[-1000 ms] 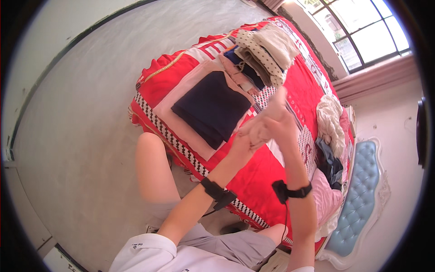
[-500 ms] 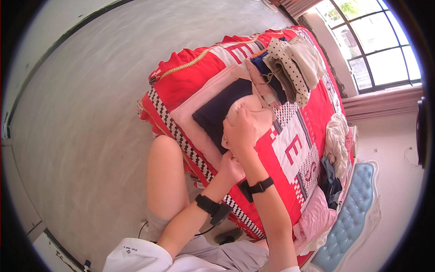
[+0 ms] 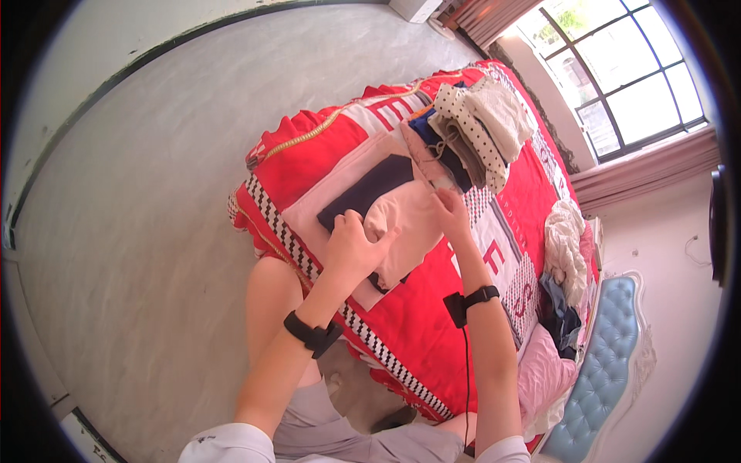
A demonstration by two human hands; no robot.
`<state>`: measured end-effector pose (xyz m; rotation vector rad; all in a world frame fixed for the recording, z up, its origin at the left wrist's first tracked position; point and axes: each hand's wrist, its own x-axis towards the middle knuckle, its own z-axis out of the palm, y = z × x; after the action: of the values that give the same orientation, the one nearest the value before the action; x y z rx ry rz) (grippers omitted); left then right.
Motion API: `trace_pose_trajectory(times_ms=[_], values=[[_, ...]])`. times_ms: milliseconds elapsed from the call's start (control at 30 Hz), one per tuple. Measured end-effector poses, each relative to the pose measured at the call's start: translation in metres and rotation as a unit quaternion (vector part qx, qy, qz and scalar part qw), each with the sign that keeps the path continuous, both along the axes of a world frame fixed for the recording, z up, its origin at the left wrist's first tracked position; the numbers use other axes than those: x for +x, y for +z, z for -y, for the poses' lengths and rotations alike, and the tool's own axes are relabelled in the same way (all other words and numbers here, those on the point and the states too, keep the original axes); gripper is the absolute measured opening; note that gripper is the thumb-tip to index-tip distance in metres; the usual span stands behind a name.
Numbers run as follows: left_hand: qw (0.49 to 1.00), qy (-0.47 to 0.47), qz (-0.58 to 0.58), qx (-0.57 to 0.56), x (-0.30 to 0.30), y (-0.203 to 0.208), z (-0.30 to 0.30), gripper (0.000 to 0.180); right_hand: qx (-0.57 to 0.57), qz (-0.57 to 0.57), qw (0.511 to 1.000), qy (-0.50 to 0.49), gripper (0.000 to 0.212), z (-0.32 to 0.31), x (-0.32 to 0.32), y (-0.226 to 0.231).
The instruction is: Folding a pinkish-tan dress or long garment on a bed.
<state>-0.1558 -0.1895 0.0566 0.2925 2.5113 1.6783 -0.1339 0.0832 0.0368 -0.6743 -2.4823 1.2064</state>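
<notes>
A pale pink garment (image 3: 413, 231) lies partly spread over a folded navy garment (image 3: 363, 194), which rests on a light pink folded cloth (image 3: 309, 202) on the bed. My left hand (image 3: 355, 248) has its fingers curled at the left edge of the pale pink garment, the thumb lying along its top. At that garment's far right edge, beside the folded stack, my right hand (image 3: 454, 213) pinches the fabric. The fingertips of both hands are partly hidden.
A stack of folded clothes (image 3: 475, 127) sits on the red patterned bedspread (image 3: 401, 328) at the far side. Crumpled clothes (image 3: 565, 247) lie toward the blue tufted headboard (image 3: 598, 370). Grey floor (image 3: 154, 193) extends on the left; a cable (image 3: 466, 386) hangs from my right wristband.
My hands have moved apart, the left to the left edge of the pale pink garment, the right to its far right edge. The garment lies wider and flatter. The view has shifted slightly.
</notes>
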Motion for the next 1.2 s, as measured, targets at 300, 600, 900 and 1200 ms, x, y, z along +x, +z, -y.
trace_pose_trajectory(times_ms=[300,600,900,1200], values=[[0.994,-0.081,0.049,0.052,-0.017,-0.018,-0.001,0.024,0.014,0.139,0.990,0.017,0.033,0.018,-0.031,0.023],[0.993,-0.004,0.049,0.111,-0.030,-0.030,0.001,0.023,0.082,-0.057,0.995,0.005,0.035,0.038,-0.074,-0.005],[0.977,0.099,-0.190,0.009,-0.007,-0.007,0.001,0.030,0.011,-0.088,0.970,-0.226,0.031,0.038,0.046,-0.022],[0.859,-0.253,-0.346,-0.281,0.026,-0.030,0.003,0.100,-0.380,0.079,0.908,-0.157,0.056,0.077,0.070,-0.004]])
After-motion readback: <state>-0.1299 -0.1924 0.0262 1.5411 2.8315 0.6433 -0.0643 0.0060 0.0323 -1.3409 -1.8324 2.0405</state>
